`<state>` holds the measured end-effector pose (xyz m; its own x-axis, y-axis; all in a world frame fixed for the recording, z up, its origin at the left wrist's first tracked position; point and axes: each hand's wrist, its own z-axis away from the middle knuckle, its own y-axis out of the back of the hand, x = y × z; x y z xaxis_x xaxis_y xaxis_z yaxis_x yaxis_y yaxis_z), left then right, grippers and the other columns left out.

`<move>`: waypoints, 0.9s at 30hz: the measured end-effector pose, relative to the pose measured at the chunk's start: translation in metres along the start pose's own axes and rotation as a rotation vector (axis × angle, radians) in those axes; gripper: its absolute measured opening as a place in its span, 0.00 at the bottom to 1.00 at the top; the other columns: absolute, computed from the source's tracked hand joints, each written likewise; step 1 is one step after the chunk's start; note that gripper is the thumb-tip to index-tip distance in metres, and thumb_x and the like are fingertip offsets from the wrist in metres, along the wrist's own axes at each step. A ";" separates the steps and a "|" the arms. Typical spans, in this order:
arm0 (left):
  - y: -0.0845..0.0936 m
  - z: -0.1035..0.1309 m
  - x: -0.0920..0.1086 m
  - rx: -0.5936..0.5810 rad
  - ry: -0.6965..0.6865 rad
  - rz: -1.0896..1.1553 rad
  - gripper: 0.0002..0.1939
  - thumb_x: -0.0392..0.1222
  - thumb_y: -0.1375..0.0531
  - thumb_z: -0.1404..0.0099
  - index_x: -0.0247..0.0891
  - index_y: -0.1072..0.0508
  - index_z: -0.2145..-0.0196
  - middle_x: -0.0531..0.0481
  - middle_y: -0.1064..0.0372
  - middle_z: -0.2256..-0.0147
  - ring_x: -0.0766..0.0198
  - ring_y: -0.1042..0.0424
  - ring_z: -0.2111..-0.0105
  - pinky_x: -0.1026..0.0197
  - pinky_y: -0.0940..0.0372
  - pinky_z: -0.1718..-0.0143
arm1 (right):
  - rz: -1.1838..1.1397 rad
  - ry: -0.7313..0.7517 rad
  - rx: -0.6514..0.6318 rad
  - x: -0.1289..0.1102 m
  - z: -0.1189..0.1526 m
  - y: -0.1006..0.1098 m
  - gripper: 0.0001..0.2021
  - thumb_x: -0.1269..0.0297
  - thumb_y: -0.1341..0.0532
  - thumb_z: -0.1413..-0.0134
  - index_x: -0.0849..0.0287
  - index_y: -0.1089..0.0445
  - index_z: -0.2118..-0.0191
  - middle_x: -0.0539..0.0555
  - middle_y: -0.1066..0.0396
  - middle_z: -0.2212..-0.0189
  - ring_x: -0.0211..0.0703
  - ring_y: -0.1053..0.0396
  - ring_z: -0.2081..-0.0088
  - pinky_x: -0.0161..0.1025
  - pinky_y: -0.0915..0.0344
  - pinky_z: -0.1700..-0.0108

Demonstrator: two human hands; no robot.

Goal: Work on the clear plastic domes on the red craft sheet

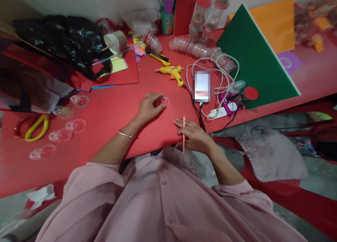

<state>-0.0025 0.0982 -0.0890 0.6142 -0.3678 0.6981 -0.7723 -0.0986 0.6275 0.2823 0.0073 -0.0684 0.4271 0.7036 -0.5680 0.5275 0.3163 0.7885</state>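
My left hand point(150, 106) rests on the red tabletop, its fingers closed around a small clear plastic cup or lid point(163, 101). A pink pencil point(183, 136) stands out between the fingers of my right hand point(193, 136), at the table's front edge. Beyond my hands lies a yellow glue gun point(172, 72) with a black cord. Several clear plastic pieces with round rims, such as this one point(76, 125), lie on the left, with yellow-handled scissors point(37, 128) beside them.
A phone point(202, 86) with coiled white cable point(234, 65) lies right of centre. Behind it are stacked clear cups point(193, 48) and a leaning green board point(259, 59). A yellow cutter point(159, 58) and a black plastic bag point(65, 38) are further back. A cushion point(271, 154) is at right.
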 end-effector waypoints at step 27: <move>0.006 0.003 0.007 0.002 0.004 -0.034 0.19 0.48 0.30 0.33 0.41 0.20 0.46 0.43 0.18 0.49 0.52 0.22 0.49 0.47 0.27 0.43 | 0.054 -0.026 -0.045 -0.003 -0.011 -0.010 0.10 0.58 0.30 0.34 0.55 0.26 0.52 0.63 0.29 0.31 0.63 0.34 0.28 0.70 0.38 0.26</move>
<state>-0.0037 0.0918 -0.0814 0.6406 -0.3603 0.6781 -0.7515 -0.1130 0.6500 0.2679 0.0087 -0.0721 0.4732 0.7039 -0.5297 0.4697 0.3071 0.8277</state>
